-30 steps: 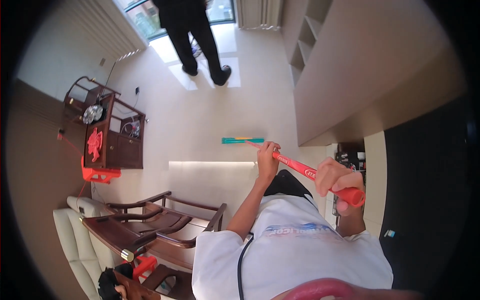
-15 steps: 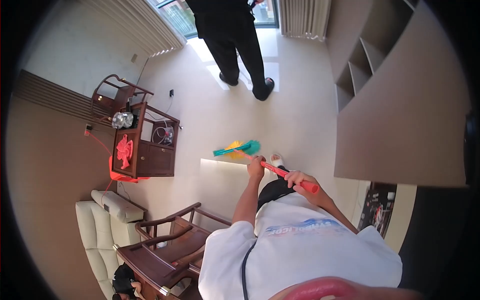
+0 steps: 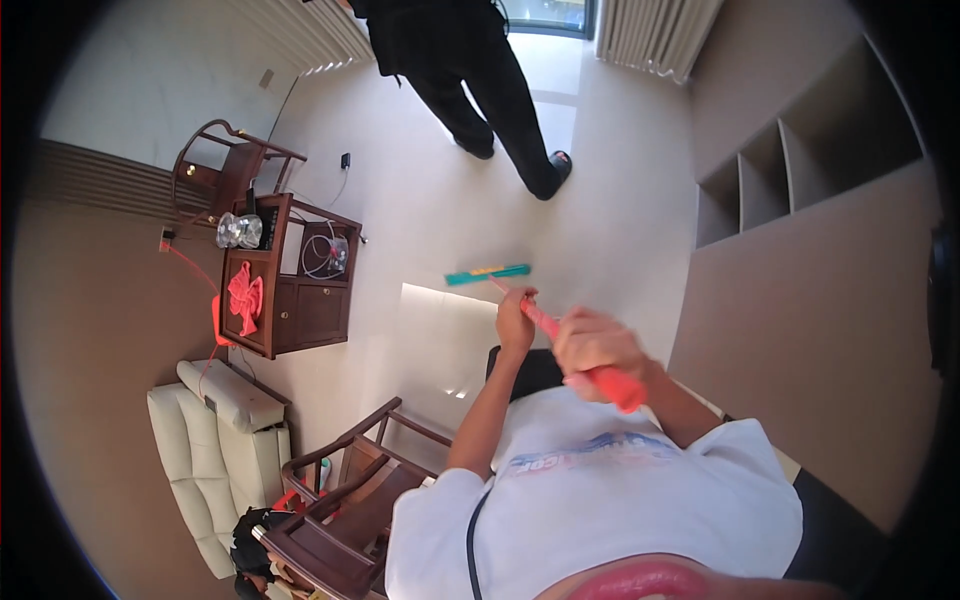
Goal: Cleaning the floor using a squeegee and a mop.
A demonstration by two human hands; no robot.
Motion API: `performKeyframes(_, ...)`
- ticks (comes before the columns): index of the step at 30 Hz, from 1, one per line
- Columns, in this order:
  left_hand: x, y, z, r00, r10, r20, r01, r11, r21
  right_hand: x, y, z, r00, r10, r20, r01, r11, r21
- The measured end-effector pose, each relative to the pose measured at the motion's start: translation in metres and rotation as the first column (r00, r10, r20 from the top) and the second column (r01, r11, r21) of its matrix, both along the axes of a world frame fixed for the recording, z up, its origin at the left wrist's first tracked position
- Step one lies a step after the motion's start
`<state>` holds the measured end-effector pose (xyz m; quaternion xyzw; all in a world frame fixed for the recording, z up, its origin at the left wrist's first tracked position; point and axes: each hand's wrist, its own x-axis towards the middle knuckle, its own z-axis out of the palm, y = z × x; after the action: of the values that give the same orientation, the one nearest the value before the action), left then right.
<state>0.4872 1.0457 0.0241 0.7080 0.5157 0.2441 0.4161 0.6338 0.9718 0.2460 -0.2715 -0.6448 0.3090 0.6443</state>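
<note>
My left hand [image 3: 515, 322] is closed around the red handle [image 3: 541, 319] of a broom or mop, just below the middle of the view. My right hand [image 3: 598, 350] grips the handle's upper end, closer to the camera and slightly blurred. The handle runs away to a flat teal head with a yellow strip [image 3: 489, 274] lying on the pale tiled floor [image 3: 420, 220].
Ahead stands a person in black [image 3: 470, 100]. On the left are a dark wooden cart [image 3: 310, 307] with a red cloth [image 3: 245, 300], a wooden chair [image 3: 230, 170] and a cream recliner [image 3: 195, 450]. Another wooden chair [image 3: 330, 540] is near me. Shelving [image 3: 762, 178] lines the right.
Over the last half second the head, earlier showing yellow and teal fibres spread out, has turned flat and shifted slightly away. My right hand has risen toward the camera. The view has swung.
</note>
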Motion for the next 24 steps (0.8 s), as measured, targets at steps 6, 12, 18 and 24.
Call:
performKeyframes(6,-0.044,0.068,-0.1,0.992,0.114,-0.055,-0.103,0.979,0.176,-0.061,0.02,-0.116,0.992,0.118,0.033,-0.114,0.989,-0.099)
performKeyframes(12,-0.073,0.159,-0.16,0.962,0.098,-0.255,-0.132,0.984,-0.121,-0.058,0.068,-0.211,0.952,0.179,0.249,-0.027,0.856,-0.516)
performKeyframes(18,-0.125,0.334,-0.11,0.952,0.138,-0.273,-0.146,0.989,-0.011,-0.143,0.251,-0.118,0.935,-0.029,0.352,0.115,0.967,-0.225)
performKeyframes(24,-0.132,0.38,0.018,0.993,0.101,0.061,-0.108,0.988,0.115,-0.179,0.367,-0.007,0.977,-0.037,-0.211,0.035,0.999,-0.013)
